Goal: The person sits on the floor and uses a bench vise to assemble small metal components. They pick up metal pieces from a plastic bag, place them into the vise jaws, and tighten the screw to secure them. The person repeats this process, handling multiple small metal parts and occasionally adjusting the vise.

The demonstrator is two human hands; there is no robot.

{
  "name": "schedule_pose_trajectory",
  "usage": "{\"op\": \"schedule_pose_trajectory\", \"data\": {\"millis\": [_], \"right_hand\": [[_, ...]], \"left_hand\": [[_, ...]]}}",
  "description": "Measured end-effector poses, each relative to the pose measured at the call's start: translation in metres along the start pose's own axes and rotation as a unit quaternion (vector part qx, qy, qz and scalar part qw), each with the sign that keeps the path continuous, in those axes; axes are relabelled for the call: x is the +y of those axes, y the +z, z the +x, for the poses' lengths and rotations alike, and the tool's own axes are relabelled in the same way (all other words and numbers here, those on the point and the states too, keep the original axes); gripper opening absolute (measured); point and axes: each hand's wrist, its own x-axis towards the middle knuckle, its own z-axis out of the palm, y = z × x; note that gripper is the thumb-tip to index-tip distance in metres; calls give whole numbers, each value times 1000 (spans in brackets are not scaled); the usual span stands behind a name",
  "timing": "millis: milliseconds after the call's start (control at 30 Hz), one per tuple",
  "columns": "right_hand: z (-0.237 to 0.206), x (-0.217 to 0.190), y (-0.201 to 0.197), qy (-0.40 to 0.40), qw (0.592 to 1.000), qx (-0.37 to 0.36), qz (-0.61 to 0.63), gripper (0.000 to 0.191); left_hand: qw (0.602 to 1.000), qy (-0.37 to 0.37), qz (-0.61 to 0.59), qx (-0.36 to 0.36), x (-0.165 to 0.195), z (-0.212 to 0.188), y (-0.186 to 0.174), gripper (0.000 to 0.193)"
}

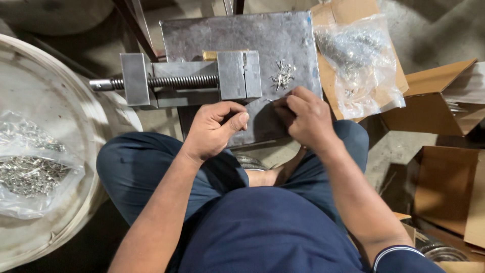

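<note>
Here, steel plate (pixel 283 40) on concrete floor (pixel 434 30) — right hand (pixel 305 119) pinches small pin (pixel 269 100), left hand (pixel 217 129) clenched.

A clear bag (pixel 361 63) of metal bits lies on brown cardboard (pixel 343 15); another bag (pixel 30 167) sits left; open cartons (pixel 444 101) stand right.

— Where does the camera sit?

— On the person's head, looking almost straight down over the chest and the folded legs.

— How near is it?

— Close: the two forearms run up from the bottom edge, and the hands (pixel 262 121) meet near the middle, over the steel plate (pixel 283 35) with the vise (pixel 192 78).

— What fills the edges?

— A pale drum (pixel 76 126) at left, cardboard boxes (pixel 444 96) at right, floor at top.

— Any second view?

— No, only this one, so nothing is shared.
</note>
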Motion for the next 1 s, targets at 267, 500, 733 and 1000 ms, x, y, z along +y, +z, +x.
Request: {"op": "schedule_pose_trajectory", "data": {"millis": [267,500,733,1000], "right_hand": [[-19,36,4,165,929,28,330,8],[-8,20,8,273,878,22,392,13],[-7,-5,14,297,772,43,561,10],[-9,7,9,207,864,126,441,7]], "left_hand": [[1000,8,27,-5,6,1,5,14],[977,57,204,4,17,0,14,14],[975,82,207,12,17,-1,11,17],[974,103,201,22,12,-5,6,20]]}}
